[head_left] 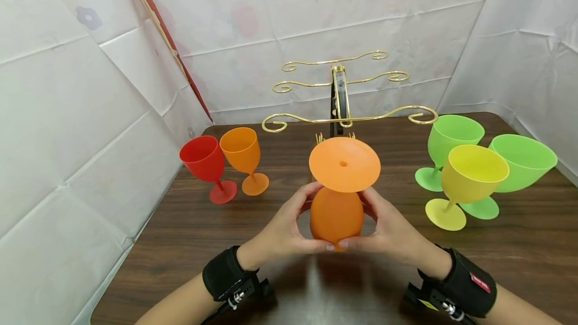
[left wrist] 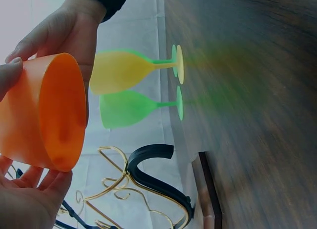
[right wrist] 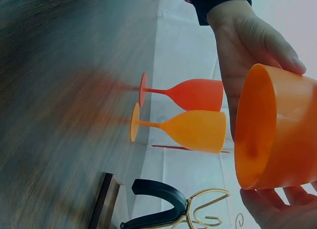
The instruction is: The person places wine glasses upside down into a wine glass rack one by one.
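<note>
Both hands hold an orange plastic goblet (head_left: 336, 217) upside down in front of the body. Its round foot faces up in the head view, and its open rim points down toward the table in both wrist views. My left hand (head_left: 289, 222) curls round the bowl from the left, and my right hand (head_left: 386, 219) does the same from the right. The thumbs lie on the near side of the bowl, their tips close together. The other fingers wrap to the far side, partly hidden in the head view. Just beyond the goblet stands a gold and black wine glass rack (head_left: 341, 97) with curled arms.
On the left stand a red goblet (head_left: 208, 162) and another orange goblet (head_left: 244, 152), upright. To the right are a yellow goblet (head_left: 471, 177) and two green goblets (head_left: 451, 137), also upright. White sheeting (head_left: 271, 24) hangs behind the dark wooden table (head_left: 203, 245).
</note>
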Demonstrator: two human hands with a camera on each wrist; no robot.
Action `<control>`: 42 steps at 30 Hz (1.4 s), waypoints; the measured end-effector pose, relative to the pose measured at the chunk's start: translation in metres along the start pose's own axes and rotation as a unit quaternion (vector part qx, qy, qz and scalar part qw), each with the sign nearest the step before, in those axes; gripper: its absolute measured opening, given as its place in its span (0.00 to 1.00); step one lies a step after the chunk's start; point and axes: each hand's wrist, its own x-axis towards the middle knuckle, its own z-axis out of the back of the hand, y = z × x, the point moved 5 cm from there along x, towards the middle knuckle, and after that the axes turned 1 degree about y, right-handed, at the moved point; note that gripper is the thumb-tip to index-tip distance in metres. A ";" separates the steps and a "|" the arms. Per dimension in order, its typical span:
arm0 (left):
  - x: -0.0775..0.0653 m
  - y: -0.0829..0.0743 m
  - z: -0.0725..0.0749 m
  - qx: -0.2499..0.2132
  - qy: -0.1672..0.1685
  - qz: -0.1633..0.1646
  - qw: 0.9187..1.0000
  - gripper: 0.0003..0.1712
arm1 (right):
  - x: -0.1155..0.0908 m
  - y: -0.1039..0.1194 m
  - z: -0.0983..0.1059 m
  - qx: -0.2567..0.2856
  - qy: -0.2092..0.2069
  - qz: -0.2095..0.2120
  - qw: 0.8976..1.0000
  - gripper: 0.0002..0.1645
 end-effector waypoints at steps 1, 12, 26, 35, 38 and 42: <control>0.000 0.001 0.000 0.000 -0.001 0.001 1.000 0.55 | 0.000 0.000 -0.001 0.000 0.002 -0.001 1.000 0.55; -0.009 0.004 0.016 0.010 -0.049 0.023 0.998 0.54 | -0.007 -0.002 0.010 -0.005 0.001 0.014 1.000 0.58; 0.000 0.024 0.063 0.027 -0.169 0.139 0.975 0.50 | -0.015 -0.007 0.019 -0.013 -0.015 -0.005 1.000 0.53; 0.000 0.038 0.076 -0.002 -0.199 0.187 0.962 0.50 | -0.014 -0.009 0.018 -0.018 -0.013 -0.014 1.000 0.53; -0.003 0.040 0.080 -0.011 -0.212 0.190 0.959 0.49 | -0.014 -0.010 0.018 -0.021 -0.013 -0.015 1.000 0.53; -0.008 0.041 0.083 -0.021 -0.219 0.192 0.956 0.49 | -0.014 -0.010 0.018 -0.021 -0.013 -0.013 1.000 0.52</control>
